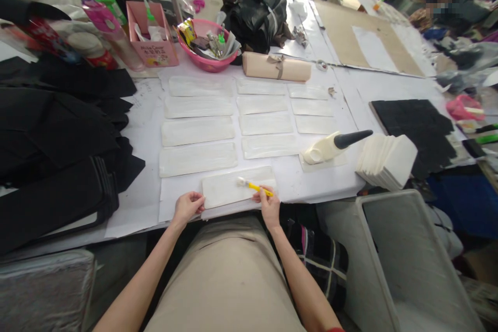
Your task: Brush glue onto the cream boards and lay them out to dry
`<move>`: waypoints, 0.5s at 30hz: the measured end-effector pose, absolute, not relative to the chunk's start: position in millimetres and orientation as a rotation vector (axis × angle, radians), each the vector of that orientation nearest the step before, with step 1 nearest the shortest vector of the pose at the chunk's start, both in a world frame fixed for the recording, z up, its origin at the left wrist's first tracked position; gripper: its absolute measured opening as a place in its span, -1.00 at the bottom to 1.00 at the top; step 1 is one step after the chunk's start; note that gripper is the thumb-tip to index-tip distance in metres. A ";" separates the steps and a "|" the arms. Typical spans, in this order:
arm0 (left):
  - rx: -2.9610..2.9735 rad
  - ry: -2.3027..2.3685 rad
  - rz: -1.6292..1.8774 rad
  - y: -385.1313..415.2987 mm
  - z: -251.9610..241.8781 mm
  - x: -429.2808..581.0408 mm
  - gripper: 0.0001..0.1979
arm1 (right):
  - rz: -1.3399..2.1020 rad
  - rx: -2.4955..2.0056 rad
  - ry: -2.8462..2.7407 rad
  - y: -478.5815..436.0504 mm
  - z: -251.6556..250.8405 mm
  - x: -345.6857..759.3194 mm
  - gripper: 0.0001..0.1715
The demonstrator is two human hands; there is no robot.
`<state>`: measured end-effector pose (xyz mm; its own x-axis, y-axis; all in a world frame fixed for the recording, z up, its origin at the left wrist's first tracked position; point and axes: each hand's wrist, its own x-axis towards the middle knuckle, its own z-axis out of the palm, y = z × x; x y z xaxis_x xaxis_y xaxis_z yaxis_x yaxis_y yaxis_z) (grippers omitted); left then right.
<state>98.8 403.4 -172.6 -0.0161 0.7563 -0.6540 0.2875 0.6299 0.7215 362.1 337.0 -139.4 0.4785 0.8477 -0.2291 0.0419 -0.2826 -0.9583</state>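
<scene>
A white rectangular panel [223, 189] lies at the table's front edge, in front of my body. My left hand [189, 205] pinches its near left corner. In my right hand [268, 202] is a small brush [254, 186] with a yellow handle, its pale bristles resting over the panel's surface. Beyond the panel, several similar pale strips [197, 160] lie in rows on white paper. To the right, a cream bottle [321, 149] with a long black nozzle lies tilted on a small pale sheet.
Black cut pieces [50, 129] pile up at the left. A pink basket [212, 65], a pink box [153, 46] and a tied beige roll [259, 66] line the back. White pieces [389, 161] stack at the right, near a black stack [412, 129]. A grey bin [418, 259] stands below.
</scene>
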 end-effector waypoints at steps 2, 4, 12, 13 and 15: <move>0.898 1.597 0.463 403.2 -173.1 98.4 -0.72 | 0.775 -1.775 -0.700 330.9 -137.3 395.3 -0.54; 0.906 1.595 0.461 403.2 -174.2 98.1 -0.72 | 0.619 -1.850 -0.669 323.1 -131.8 420.7 -0.52; 0.913 1.578 0.457 403.5 -176.9 97.1 -0.71 | 0.588 -1.768 -0.861 328.0 -114.6 400.4 -0.61; 0.911 1.579 0.457 403.5 -176.3 97.3 -0.72 | 0.619 -1.762 -0.885 332.1 -117.7 398.2 -0.61; 0.909 1.585 0.461 403.4 -174.8 97.7 -0.73 | 0.609 -1.807 -0.901 337.8 -124.1 402.9 -0.57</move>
